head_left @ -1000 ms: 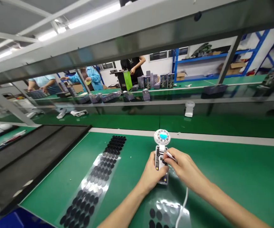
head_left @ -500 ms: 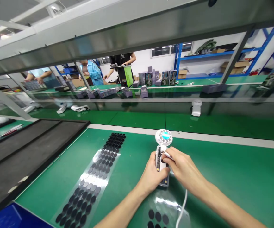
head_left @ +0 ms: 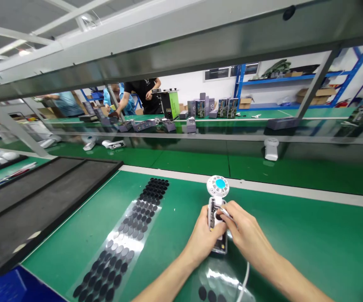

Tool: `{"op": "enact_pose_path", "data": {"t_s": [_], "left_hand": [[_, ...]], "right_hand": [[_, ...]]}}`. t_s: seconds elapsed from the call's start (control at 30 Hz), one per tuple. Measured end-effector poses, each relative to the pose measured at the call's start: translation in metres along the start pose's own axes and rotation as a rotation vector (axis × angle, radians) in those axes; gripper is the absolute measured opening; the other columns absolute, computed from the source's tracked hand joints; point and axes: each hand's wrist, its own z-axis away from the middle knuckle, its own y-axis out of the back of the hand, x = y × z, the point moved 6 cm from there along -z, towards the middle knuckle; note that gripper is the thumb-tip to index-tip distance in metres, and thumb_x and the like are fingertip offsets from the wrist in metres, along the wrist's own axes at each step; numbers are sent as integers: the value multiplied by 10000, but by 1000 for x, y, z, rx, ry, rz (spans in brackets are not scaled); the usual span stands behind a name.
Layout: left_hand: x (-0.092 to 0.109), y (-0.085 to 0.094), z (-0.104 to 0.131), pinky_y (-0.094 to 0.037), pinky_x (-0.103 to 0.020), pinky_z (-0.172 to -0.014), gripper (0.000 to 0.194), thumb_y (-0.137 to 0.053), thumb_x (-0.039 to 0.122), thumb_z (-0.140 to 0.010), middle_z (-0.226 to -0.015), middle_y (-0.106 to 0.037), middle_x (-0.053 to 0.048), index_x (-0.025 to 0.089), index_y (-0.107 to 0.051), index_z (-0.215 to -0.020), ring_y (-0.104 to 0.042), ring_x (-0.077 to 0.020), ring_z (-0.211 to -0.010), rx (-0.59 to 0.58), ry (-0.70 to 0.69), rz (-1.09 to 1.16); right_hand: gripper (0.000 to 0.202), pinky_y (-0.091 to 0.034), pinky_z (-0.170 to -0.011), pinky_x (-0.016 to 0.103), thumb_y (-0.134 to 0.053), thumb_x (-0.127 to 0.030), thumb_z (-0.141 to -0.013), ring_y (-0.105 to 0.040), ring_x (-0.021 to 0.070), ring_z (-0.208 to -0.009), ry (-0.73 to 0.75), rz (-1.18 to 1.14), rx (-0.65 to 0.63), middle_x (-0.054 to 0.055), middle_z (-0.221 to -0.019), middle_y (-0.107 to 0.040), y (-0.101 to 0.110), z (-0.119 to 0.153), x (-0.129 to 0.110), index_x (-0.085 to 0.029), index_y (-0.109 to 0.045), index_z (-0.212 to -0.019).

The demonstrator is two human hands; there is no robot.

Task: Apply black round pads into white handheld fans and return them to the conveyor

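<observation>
A white handheld device [head_left: 218, 186] stands tilted over the green bench, its round slotted head bearing a blue disc. Its lower body lies uncovered, with dark circuit parts showing. My left hand [head_left: 204, 235] wraps around the body from the left, thumb across its front. From the right, my right hand [head_left: 244, 224] pinches a slim whitish stick-like tool [head_left: 225, 213], its tip against the upper part of the uncovered body. A white cable [head_left: 245, 281] runs down from beneath my right hand; whether it joins the tool is hidden.
Clear sheets of black round pads [head_left: 118, 251] lie left and below my hands. A black-rimmed grey tray [head_left: 43, 201] and blue bin [head_left: 21, 287] are at left. Beyond the bench edge, white devices [head_left: 271, 149] rest on a green surface. People work behind, near boxes [head_left: 200, 107].
The view has shifted slightly, so everything sits a little lower and to the right. Both hands keep their hold on the device and tool. A person in black behind leans further left.
</observation>
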Motion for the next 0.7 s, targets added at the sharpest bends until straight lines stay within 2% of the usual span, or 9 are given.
{"op": "enact_pose_path", "data": {"t_s": [0.13,0.47,0.7], "left_hand": [[-1,3,0,-395,-297,-852,309,-513,313,-808,-1046,-563,-69,142,-460,-1058,-522,-189,-962,14,-23,15],[-2,5,-1,-397,-283,-850,294,-489,313,-833,-1071,-566,-68,141,-462,-1069,-528,-177,-969,19,-48,-10],[-4,7,-1,-412,-291,-823,253,-485,276,-830,-1004,-581,-59,141,-474,-1044,-541,-169,-906,43,-46,-8]], "right_hand": [[237,-476,-609,300,-273,-169,-930,-569,174,-704,65,-33,10,53,-882,-528,0,4,-2,-223,-503,-944],[298,-481,-574,297,-265,-104,-896,-581,168,-701,138,-52,16,75,-983,-521,-4,10,-2,-245,-466,-1065],[409,-510,-595,265,-281,-40,-849,-603,154,-742,181,-61,33,68,-1050,-506,-6,14,6,-267,-466,-1134]]}}
